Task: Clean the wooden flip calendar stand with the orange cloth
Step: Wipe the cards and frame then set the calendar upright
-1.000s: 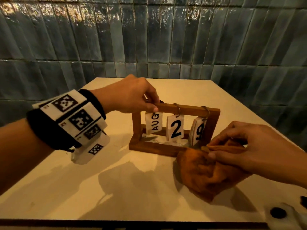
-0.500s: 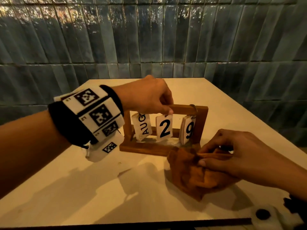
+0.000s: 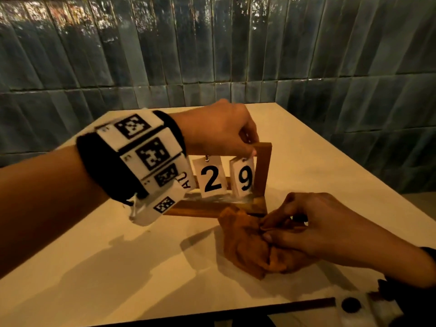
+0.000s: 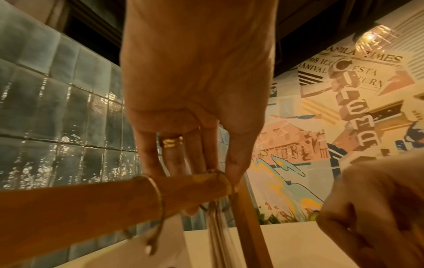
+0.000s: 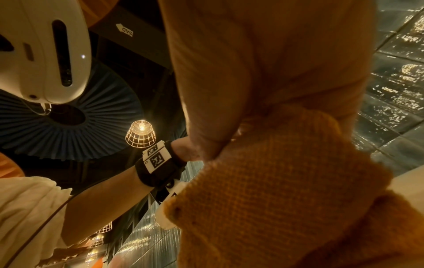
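Now, the left hand point(image 3: 219, 131) is curled over the top bar of the wooden flip calendar stand point(image 3: 263, 171), thumb in front and fingers behind, pinching the wood right above the hanging cards. From the left wrist view the fingers point(image 4: 238, 163) sit at the far end of that bar, tight against one of the brass rings point(image 4: 158, 195). Below and to the right of it, the right hand point(image 3: 325, 230) has its fingertips gathered on a bunched orange cloth point(image 3: 245, 246), which rests on the table and touches the stand's base at its near right corner.

The risk, as I read it: the stand is light and held only from above, so a firm rub along the base could skid or tip it if that upper grip slackens. The cloth's loose folds could also snag the dangling cards, the "2" point(image 3: 211, 177) and "9" point(image 3: 244, 177), and flip them or tug at the rings.

Out from the hands: the left wrist's marker band point(image 3: 141, 152) blocks the left part of the frame and most of the month card point(image 3: 187, 182), so that end is hard to judge. The cream table point(image 3: 118, 267) stretches beneath, with dark glazed wall tiles point(image 3: 212, 55) behind it.
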### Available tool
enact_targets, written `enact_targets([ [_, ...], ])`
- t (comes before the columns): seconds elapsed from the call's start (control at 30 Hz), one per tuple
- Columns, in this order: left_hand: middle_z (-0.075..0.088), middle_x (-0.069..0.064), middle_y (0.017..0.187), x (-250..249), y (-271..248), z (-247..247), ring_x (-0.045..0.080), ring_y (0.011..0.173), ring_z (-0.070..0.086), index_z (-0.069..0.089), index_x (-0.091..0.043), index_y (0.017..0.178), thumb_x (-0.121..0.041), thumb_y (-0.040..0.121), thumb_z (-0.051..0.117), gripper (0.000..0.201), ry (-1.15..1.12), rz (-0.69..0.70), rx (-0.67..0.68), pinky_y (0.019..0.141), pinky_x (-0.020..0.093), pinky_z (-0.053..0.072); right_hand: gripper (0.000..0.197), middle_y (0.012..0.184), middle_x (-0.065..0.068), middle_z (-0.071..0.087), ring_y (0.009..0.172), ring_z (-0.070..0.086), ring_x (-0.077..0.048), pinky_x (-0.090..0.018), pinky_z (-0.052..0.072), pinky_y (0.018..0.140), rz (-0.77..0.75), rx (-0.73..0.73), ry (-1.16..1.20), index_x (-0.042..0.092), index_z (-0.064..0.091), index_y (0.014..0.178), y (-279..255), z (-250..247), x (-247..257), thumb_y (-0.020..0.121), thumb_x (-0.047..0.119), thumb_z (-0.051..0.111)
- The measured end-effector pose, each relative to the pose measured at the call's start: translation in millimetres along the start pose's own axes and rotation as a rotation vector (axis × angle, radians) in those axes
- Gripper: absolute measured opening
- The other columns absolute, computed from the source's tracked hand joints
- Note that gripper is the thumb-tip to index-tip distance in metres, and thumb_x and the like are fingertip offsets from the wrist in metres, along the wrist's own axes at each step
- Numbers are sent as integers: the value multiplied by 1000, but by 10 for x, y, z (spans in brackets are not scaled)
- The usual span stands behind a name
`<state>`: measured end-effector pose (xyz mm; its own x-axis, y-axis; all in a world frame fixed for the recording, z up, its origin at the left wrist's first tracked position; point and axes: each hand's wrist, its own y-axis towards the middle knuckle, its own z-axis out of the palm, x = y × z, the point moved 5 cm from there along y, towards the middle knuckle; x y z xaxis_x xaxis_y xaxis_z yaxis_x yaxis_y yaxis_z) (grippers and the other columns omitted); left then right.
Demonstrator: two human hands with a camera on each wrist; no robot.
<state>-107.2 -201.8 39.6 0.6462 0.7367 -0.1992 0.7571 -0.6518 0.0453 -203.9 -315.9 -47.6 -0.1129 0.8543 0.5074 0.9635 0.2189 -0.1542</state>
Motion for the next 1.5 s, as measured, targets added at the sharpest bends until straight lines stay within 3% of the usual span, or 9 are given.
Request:
enact_targets([
  [0.3, 58, -8, 124, 187, -130, -48, 1, 100, 50, 49, -24, 129, -48, 82, 54, 52, 49, -71, 126, 84, 20, 39, 24, 97, 19, 53, 93, 50, -2, -22, 48, 85, -63, -10, 21, 44, 67, 100, -13, -1, -14, 77, 49, 63],
  [0.57, 60, -6, 100, 325, -210, 23, 1, 80, 52, 55, -20, 116, -33, 95, 40, 29, 48, -65, 87, 69, 13, 38, 19, 93, 24, 56, 91, 53, 2, -21, 48, 82, -124, -56, 124, 62, 61, 79, -133, -138, -76, 77, 44, 60],
  [0.7, 56, -5, 89, 343, -198, 89, 6, 77, 50, 51, -16, 116, -30, 99, 31, 30, 24, -77, 42, 67, 23, 40, 17, 96, 22, 58, 97, 54, -5, -27, 47, 86, -94, -186, 151, 59, 61, 84, -150, -398, -138, 78, 44, 57],
  [0.8, 50, -12, 80, 305, -187, 136, 5, 74, 48, 51, -17, 117, -32, 99, 29, 32, 54, -76, 67, 64, 23, 38, 24, 84, 27, 44, 90, 49, -5, -14, 38, 71, -55, -234, -47, 47, 60, 107, 17, -542, -162, 89, 34, 53],
  [0.9, 49, -11, 78, 276, -180, 168, 6, 73, 48, 51, -16, 117, -33, 99, 29, 34, 81, -65, 65, 70, 28, 37, 32, 75, 26, 34, 73, 41, -1, -6, 30, 58, -32, -117, -267, 37, 54, 124, 297, -476, -117, 95, 28, 47],
  [1.03, 54, -6, 82, 295, -188, 172, 7, 73, 49, 52, -16, 113, -35, 99, 29, 33, 87, -44, 60, 72, 30, 38, 35, 101, 9, 51, 98, 40, -10, -16, 34, 76, -150, 48, -428, 35, 50, 130, 626, -269, -13, 98, 26, 40],
  [1.17, 48, -15, 77, 303, -187, 176, 5, 71, 47, 52, -19, 112, -35, 99, 29, 31, 86, -13, 67, 70, 28, 34, 35, 121, 7, 56, 95, 45, -7, -15, 35, 79, -196, 118, -430, 27, 54, 128, 753, -170, 42, 95, 17, 46],
  [1.37, 50, -11, 78, 302, -190, 180, 6, 72, 46, 52, -18, 114, -33, 100, 30, 31, 90, -7, 47, 63, 26, 36, 32, 90, 29, 49, 95, 53, -6, -11, 41, 80, -183, 164, -380, 37, 58, 121, 725, -271, -57, 95, 22, 47],
  [1.5, 51, 1, 93, 308, -168, 183, 14, 83, 49, 47, -15, 118, -36, 100, 27, 35, 92, -41, 52, 75, 31, 41, 27, 87, 30, 49, 95, 55, -7, -14, 44, 80, -111, 232, -358, 39, 62, 115, 699, -375, -60, 93, 26, 52],
])
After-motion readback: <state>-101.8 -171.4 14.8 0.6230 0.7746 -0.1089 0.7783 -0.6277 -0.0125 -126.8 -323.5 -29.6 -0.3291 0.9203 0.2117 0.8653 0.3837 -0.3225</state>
